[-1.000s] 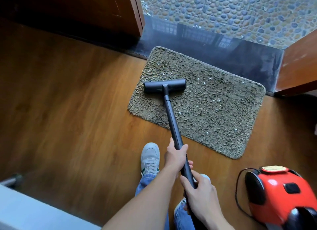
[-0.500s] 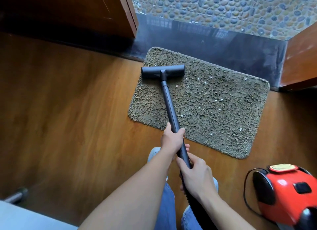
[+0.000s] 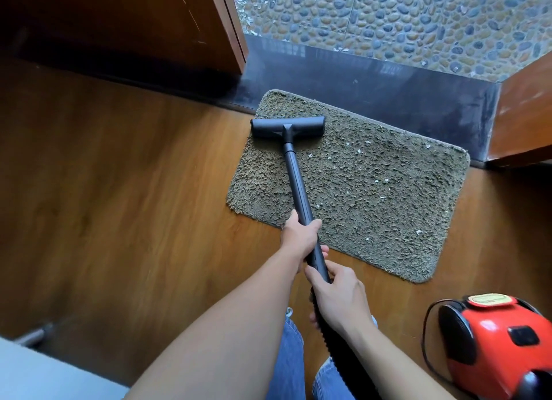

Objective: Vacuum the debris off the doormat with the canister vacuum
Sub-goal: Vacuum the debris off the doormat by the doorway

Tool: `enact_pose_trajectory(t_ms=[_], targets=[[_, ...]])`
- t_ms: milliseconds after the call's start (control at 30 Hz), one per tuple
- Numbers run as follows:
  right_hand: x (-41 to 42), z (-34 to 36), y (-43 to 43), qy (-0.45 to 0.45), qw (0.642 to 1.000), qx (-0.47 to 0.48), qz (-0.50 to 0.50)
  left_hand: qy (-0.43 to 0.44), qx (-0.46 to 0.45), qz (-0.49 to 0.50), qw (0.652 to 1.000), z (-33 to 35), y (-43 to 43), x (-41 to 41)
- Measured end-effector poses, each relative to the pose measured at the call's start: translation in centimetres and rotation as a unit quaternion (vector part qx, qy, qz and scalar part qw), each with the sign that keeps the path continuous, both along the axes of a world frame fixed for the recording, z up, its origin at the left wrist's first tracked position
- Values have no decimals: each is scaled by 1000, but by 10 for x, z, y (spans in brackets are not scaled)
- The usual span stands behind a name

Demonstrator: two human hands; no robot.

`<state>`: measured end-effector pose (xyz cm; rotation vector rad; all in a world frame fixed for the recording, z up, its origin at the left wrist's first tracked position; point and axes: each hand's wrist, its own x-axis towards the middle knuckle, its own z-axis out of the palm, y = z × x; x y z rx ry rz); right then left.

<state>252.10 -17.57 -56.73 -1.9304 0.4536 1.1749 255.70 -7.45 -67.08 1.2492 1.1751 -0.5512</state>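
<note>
An olive shaggy doormat lies on the wooden floor against a dark threshold, with small white debris flecks scattered over its middle and right. The black floor nozzle rests on the mat's far left corner. My left hand grips the black wand at the mat's near edge. My right hand holds the wand's lower end, where the ribbed hose begins. The red canister vacuum sits on the floor at the lower right.
A dark stone threshold runs behind the mat, with pebble paving beyond. A wooden door stands at the upper left and a wooden door frame at the right. A black cord loops by the canister. A pale surface fills the lower left.
The nozzle has slid forward along the mat's left side towards the far corner. Both hands moved forward with the wand, and the flecks on the far left part are gone.
</note>
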Motion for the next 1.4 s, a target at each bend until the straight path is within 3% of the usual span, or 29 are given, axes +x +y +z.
enact_pose_trajectory(t_ms=[533, 933, 1400], targets=[[-75, 2, -69, -31, 996, -16, 86, 14, -34, 63, 997, 12, -65, -85], [-27, -28, -2, -81, 990, -37, 109, -9, -6, 104, 994, -3, 7, -31], [3, -33, 56, -81, 990, -59, 102, -14, -28, 79, 996, -2, 65, 8]])
